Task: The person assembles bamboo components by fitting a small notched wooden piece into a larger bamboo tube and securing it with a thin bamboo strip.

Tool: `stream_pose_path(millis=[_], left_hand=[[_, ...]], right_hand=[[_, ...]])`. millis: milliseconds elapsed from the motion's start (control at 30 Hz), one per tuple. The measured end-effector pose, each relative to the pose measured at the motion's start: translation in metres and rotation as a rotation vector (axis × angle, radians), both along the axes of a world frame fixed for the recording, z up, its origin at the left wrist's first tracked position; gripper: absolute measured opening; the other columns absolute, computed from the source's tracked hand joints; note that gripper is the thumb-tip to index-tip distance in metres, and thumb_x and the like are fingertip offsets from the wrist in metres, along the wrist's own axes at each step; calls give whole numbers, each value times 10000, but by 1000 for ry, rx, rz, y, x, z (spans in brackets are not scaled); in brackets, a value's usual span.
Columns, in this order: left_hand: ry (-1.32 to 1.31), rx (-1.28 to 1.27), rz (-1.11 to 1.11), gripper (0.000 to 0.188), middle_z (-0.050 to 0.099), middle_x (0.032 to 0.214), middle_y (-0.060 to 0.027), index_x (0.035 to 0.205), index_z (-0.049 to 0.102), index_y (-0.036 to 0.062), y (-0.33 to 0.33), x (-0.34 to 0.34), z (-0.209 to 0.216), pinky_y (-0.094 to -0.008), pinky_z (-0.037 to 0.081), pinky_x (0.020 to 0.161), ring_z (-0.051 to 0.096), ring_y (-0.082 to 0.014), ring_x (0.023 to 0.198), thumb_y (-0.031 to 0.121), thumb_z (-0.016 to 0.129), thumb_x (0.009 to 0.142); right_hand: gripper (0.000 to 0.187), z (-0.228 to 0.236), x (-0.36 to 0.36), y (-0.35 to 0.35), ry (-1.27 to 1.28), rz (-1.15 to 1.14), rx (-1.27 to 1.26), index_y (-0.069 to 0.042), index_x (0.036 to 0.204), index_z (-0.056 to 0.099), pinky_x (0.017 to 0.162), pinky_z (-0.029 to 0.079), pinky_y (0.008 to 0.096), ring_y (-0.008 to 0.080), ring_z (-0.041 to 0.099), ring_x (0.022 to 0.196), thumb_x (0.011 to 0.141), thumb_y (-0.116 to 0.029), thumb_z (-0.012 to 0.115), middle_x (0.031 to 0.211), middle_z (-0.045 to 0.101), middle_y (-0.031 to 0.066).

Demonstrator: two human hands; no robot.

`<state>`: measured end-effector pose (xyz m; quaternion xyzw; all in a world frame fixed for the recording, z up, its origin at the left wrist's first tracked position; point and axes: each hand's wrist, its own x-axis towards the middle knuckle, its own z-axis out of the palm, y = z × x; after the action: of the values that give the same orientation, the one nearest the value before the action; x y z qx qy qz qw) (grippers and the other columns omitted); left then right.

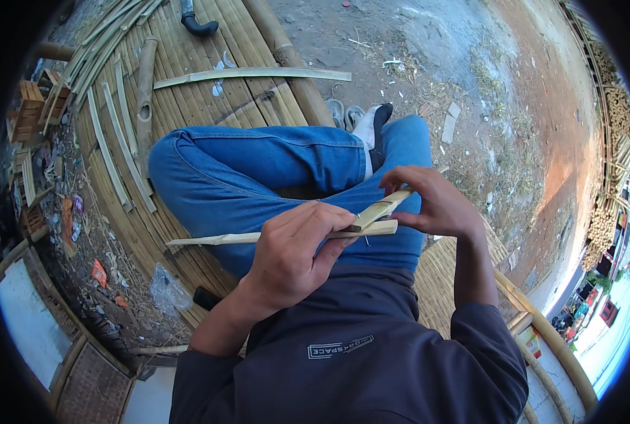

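Over my lap, my left hand (pixel 297 244) pinches a long bamboo stick (pixel 219 239), whose tapered tip points out to the left. Across that stick's right end lies a second bamboo piece (pixel 380 209), slanting up and away. My left fingertips press where the two pieces meet. A thin metal nail (pixel 368 242) pokes out below the crossing, and a small shiny bit shows above it. Fingers of my right hand (pixel 435 201) curl around the upper end of the second piece, with the thumb beneath it.
I sit on a bamboo-slat platform (pixel 258 106). A hammer-like tool with a dark curved end (pixel 200 27) lies at its far end. Loose bamboo strips (pixel 251 73) rest ahead and to the left. A dark phone-like object (pixel 206 297) and a clear plastic bag (pixel 170 290) are beside my left hip.
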<state>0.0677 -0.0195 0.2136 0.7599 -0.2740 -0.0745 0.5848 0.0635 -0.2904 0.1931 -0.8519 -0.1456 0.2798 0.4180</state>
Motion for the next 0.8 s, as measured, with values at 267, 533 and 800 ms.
stream_pose_path(millis=[267,533,800], left_hand=[[-13,2,47,235,707,903,-134,966,615,-1,4,2,1,-367,554,666,706,-287,774,-22,772,793],[87,-84,207,167,735,934,-163,982,621,-30,27,15,-1,-320,613,758,752,-226,855,-18,744,869],[-27,-57,248,154,732,946,-149,995,623,-25,44,26,10,-322,599,754,749,-222,858,-10,728,884]], right_hand=[[603,0,-7,12,-253,-72,-109,-68,1208,567,867,519,466,347,651,1052,745,-310,867,1163,658,117],[309,3,-71,23,-345,-125,42,-75,952,600,618,437,358,260,572,702,739,-134,815,814,562,69],[395,-4,-97,38,77,284,33,-108,1030,575,870,370,399,262,571,1019,746,-281,789,982,586,61]])
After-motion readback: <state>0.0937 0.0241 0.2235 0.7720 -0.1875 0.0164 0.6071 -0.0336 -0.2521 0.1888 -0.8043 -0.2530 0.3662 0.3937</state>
